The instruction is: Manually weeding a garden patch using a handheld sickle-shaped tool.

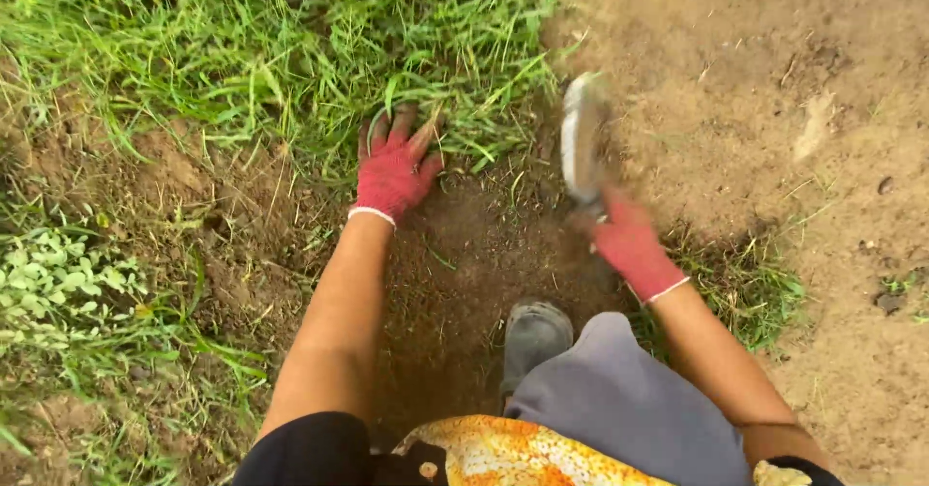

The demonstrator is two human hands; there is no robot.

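My left hand [395,167], in a red glove, grips a tuft of grass [426,108] at the edge of a green patch. In its own red glove, my right hand [629,244] holds a curved metal blade tool [581,137], blurred by motion, just right of the tuft. Between the two hands lies dark loose soil [484,254]. My grey shoe [532,336] and grey trouser leg [629,409] sit below the hands.
Thick grass [271,41] covers the upper left. Pale leafy weeds [58,283] grow at the left edge. Dry brown earth [774,79] fills the right side, with a small grass clump [745,288] near my right wrist.
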